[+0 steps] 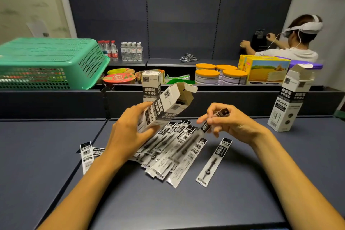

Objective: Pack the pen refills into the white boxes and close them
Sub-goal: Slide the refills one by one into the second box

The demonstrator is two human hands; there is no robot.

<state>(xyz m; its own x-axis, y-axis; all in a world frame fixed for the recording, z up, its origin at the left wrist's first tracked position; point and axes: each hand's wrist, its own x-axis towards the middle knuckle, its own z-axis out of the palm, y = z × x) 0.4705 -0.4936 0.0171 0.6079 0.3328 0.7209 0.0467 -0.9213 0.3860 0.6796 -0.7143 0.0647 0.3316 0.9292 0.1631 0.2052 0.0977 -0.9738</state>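
My left hand (128, 129) grips a white box (164, 108), tilted with its open flap end pointing up and to the right. My right hand (229, 119) pinches the top of a packaged pen refill (188, 147) that slants down over a pile of several refills (164, 145) on the dark table. One refill (214, 162) lies apart to the right, and two more (87, 155) lie left of my left wrist. A closed white box (151, 85) stands upright behind the held one. Another white box (293, 99) stands at the right with its top flap open.
A green plastic basket (50, 63) lies upside down at the back left. Behind the table's raised edge are noodle cups (119, 78), orange-lidded tins (220, 75), a yellow carton (267, 70) and water bottles (130, 51). A person (291, 43) wearing a headset works at the far right.
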